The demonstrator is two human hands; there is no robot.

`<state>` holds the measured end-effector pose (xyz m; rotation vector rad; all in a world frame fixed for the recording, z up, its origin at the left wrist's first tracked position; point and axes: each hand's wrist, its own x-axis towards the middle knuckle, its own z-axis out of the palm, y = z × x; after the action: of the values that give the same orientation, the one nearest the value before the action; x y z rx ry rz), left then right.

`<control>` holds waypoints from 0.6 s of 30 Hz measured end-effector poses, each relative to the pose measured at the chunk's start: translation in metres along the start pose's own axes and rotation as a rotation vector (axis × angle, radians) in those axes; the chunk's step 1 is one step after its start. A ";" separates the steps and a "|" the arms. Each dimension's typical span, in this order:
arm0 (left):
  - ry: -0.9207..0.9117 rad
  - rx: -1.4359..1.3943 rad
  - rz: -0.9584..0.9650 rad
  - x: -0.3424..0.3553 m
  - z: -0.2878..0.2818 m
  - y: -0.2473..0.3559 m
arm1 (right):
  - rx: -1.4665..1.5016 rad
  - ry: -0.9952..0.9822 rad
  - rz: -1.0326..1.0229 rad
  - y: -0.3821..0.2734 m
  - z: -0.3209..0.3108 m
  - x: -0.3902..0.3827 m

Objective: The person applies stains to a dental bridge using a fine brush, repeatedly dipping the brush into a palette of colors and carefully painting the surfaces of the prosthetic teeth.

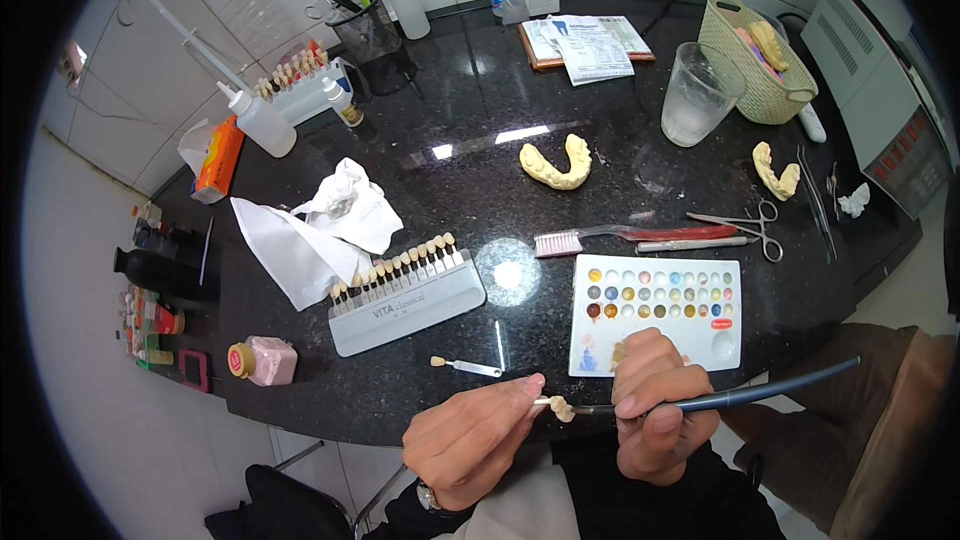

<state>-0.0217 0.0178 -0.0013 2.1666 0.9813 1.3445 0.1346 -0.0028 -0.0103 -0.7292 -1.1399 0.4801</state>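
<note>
Near the front edge of the counter, my left hand [465,445] pinches a thin white stick [543,402] carrying a small beige, tooth-like piece [561,408]. My right hand [655,385] grips a brush with a long dark blue handle [760,392]; its tip reaches toward the piece, and whether they touch is unclear. The right hand is over the lower part of a white paint palette [700,343] with rows of coloured wells. To the left lie a shade guide [405,305] with several tooth tabs and a single loose tab [467,366].
Dental casts [555,175], tweezers, forceps [735,222] and a toothbrush [635,234] lie beyond the palette. Crumpled tissues [345,205] and a pink jar [262,362] are at left. A glass [700,95], woven basket [757,75], papers, bottles and a pen holder [365,50] line the back.
</note>
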 end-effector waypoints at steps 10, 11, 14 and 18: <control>-0.019 0.006 -0.006 0.000 -0.001 0.001 | 0.004 -0.040 -0.013 0.000 -0.001 0.000; -0.024 0.005 -0.006 0.000 -0.001 0.001 | 0.010 -0.043 -0.021 0.000 -0.001 0.000; -0.030 0.008 -0.007 0.002 -0.001 0.001 | 0.024 -0.017 -0.015 0.000 -0.001 -0.001; -0.018 0.008 -0.004 0.001 0.000 0.001 | 0.013 0.003 0.005 -0.001 -0.001 -0.001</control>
<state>-0.0212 0.0178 0.0007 2.1781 0.9851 1.3191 0.1348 -0.0041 -0.0108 -0.7214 -1.1321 0.4898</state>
